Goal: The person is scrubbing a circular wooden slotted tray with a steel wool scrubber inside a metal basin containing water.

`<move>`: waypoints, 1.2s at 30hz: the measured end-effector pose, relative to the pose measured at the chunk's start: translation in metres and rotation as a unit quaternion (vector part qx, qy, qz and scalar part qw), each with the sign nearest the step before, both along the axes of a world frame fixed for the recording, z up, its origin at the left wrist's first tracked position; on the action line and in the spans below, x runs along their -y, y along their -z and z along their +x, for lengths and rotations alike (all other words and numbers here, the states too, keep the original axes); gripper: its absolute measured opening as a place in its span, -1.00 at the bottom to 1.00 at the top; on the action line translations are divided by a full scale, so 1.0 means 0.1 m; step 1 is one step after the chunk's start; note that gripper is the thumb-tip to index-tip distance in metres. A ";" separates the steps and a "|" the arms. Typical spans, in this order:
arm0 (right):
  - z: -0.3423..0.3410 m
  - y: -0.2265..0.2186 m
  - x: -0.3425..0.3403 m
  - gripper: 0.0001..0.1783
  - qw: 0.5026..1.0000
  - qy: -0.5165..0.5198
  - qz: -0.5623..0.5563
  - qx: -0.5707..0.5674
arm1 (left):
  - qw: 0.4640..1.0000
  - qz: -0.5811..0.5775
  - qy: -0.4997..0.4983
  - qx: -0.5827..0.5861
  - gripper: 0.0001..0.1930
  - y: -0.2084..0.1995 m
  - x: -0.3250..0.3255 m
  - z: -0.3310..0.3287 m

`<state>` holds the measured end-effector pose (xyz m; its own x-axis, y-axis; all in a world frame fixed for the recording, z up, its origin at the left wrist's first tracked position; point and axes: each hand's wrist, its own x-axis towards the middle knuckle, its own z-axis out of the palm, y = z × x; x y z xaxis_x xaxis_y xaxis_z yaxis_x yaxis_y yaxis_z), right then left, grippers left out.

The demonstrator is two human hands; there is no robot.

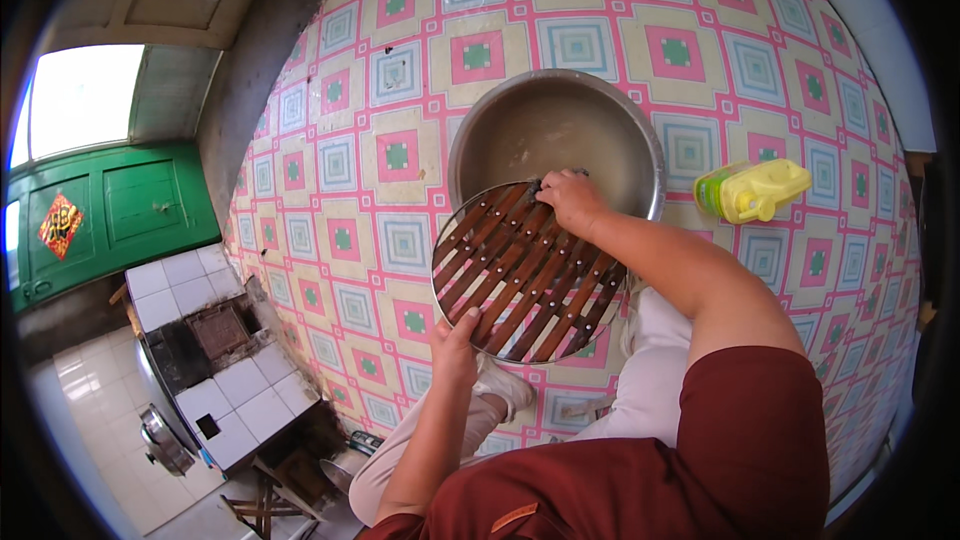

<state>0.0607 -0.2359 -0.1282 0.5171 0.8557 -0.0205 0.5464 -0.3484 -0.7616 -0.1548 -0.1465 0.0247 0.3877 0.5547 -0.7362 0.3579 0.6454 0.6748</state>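
Note:
A round steamer rack (530, 270) of brown wooden slats, riveted and ringed by a thin metal rim, is tilted over the near edge of a large metal basin (655, 175). My left hand (457, 345) grips the rack's near-left rim, thumb on top of the slats. At the rack's far edge my right hand (572, 198) is closed on a small dark grey wad (535, 186), which looks like a scouring pad pressed to the slats; the fingers partly hide it. Cloudy water (565, 135) stands in the basin.
A yellow jug-shaped bottle (755, 190) with a green label lies on the patterned floor (480, 55), right of the basin. To the left stand a white-tiled stove (240, 380), a lidded metal pot (165, 440) and a green door (120, 210). My shoe (508, 385) is just below the rack.

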 end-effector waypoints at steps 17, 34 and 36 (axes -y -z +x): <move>0.69 0.16 0.29 -0.78 0.984 0.162 -0.042 0.068 | 1.000 0.024 -0.006 0.007 -0.59 0.06 -0.06 -0.07; -0.36 -0.40 -0.03 -0.81 0.998 -0.057 -0.033 -0.021 | 0.998 0.069 -0.004 0.006 -0.61 0.08 -0.02 -0.01; -0.38 -0.45 0.03 -0.82 0.994 -0.108 0.008 0.020 | 0.997 0.078 -0.008 0.002 -0.61 -0.02 -0.01 0.01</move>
